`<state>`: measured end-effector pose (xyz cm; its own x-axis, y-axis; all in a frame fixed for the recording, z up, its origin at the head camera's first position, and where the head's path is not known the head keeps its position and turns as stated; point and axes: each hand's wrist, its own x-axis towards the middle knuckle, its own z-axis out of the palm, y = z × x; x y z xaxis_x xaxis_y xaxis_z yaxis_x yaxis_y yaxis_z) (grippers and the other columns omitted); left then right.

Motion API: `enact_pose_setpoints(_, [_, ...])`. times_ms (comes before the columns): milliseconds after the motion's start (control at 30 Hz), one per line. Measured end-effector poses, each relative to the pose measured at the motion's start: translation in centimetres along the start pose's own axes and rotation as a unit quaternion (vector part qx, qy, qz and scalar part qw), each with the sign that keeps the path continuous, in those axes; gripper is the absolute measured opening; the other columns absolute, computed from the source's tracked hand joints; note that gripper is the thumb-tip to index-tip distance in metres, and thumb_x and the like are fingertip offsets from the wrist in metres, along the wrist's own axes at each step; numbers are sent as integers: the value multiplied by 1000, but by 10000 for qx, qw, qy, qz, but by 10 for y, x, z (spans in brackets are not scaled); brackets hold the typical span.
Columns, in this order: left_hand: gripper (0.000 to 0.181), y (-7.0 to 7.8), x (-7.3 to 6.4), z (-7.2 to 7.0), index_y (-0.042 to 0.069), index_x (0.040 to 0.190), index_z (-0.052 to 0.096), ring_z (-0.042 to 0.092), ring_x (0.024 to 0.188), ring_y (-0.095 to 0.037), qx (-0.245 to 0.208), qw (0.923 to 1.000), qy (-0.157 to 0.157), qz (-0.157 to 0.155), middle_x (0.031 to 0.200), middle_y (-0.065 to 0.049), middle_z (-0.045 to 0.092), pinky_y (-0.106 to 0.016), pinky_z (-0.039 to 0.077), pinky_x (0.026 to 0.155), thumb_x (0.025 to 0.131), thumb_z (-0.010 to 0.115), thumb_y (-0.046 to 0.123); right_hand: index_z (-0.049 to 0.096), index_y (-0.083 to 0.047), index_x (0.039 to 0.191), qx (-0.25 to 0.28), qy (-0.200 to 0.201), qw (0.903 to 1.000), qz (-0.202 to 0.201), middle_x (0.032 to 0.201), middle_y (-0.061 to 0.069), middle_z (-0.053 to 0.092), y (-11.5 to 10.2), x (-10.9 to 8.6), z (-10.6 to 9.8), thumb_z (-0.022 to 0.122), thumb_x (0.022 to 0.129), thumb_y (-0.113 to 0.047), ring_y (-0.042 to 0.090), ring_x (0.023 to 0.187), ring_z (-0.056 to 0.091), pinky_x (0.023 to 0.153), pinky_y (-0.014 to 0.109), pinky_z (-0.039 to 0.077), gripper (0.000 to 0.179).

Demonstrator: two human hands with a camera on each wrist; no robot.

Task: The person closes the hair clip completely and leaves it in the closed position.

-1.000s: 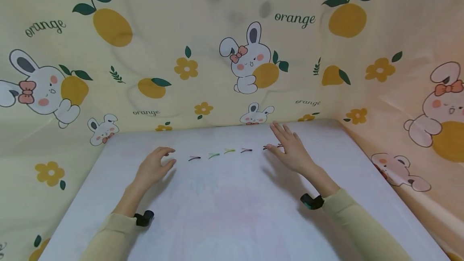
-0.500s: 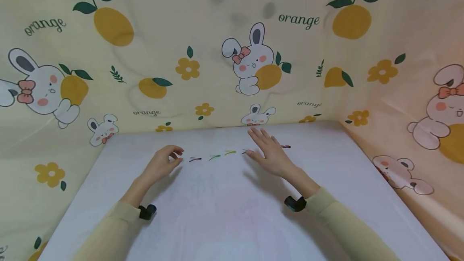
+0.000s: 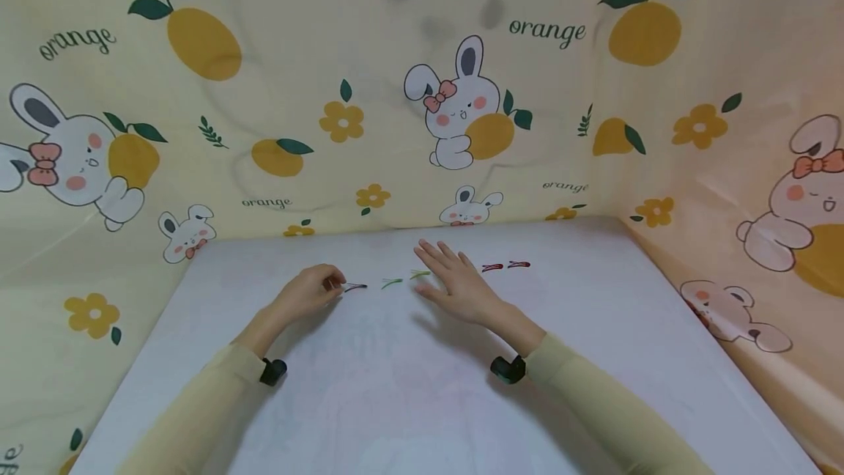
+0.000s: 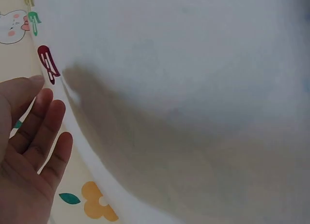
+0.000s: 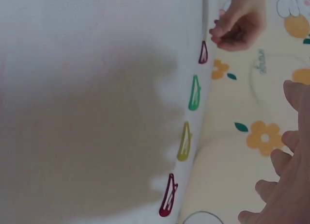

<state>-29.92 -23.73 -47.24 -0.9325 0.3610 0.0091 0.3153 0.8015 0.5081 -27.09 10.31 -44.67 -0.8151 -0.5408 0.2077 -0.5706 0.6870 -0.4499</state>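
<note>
Dark red hair clip (image 4: 47,64) lies on the worktop (image 3: 376,394) at the left end of a row, just beside the left hand (image 3: 308,289). Form: slim, flat teardrop, one end broad and rounded, narrow at the other, with a cut-out centre; seen low from the head view it forks into two thin arms. Left grip: thumb and fingertips apart, gently bent, at the clip's narrow end; contact cannot be told.

Next along the row, same shape: green clip (image 5: 194,93), yellow clip (image 5: 184,141), second dark red clip (image 5: 167,196), all spaced apart. Further right, a red clip (image 3: 492,267) and an end red clip (image 3: 519,264) sit near each other.

Right hand (image 3: 458,288): grip spread, digits extended, nearest the yellow and second dark red clips.

Worktop: white, smooth, matt. Behind it, a cream sheet (image 3: 369,35), lightly creased, printed with rabbits, oranges and flowers. Both sleeves (image 3: 593,394) pale green, plain; a black device (image 3: 273,371) at each wrist.
</note>
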Motion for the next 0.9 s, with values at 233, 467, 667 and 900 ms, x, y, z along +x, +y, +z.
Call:
enact_pose_setpoints(233, [8,2,8,2,8,104,73,61,86,-16,189,9995,-140,207,93,-1,68,-37,53,79,96,73,9,26,-20,166,-26,-329,9994,-33,173,-2,20,-3,9,12,53,107,-47,30,160,12,123,64,12,70])
enact_pose_setpoints(467, [6,10,12,1,8,102,73,59,83,-17,350,9992,-192,77,91,-1,66,-37,53,78,97,72,10,24,-19,167,-72,-642,9979,-110,173,0,21,-5,18,24,50,107,-51,34,159,14,124,63,13,73])
enact_pose_setpoints(667, [4,11,15,2,7,100,73,58,81,-17,492,9985,-199,113,89,-1,66,-36,52,76,96,72,9,25,-18,166,178,-931,9955,-36,172,1,22,-9,26,33,52,107,-49,34,159,14,124,62,12,72])
enact_pose_setpoints(900, [6,9,18,6,6,99,73,58,80,-15,729,9970,-239,137,88,1,66,-36,53,76,96,74,11,28,-18,166,188,-1033,9945,8,172,-1,24,-12,34,47,52,107,-50,32,159,16,125,61,14,71])
